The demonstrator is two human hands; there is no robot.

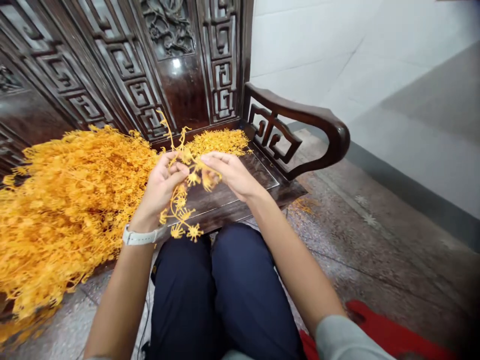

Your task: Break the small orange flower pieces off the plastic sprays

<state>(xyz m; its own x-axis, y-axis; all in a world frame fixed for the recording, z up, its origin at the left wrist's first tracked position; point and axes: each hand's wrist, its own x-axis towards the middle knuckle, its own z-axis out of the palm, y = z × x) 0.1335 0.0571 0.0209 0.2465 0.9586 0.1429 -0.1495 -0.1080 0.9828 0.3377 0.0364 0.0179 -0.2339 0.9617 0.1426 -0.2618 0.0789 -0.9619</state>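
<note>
My left hand, with a white band at its wrist, is closed on a yellow plastic flower stem whose branches end in small star-shaped tips. Part of the stem rises above my fingers and part hangs below them. Close beside it, my right hand pinches the same branching piece near its right side; its fingertips are partly hidden and slightly blurred. A large heap of similar yellow stems lies to the left of my left hand. Behind my hands, a smaller pile of yellow pieces rests on the seat.
The dark wooden bench seat lies under my hands, with a carved backrest behind and a curved armrest at right. Yellow bits lie on the stone floor. Something red is at lower right.
</note>
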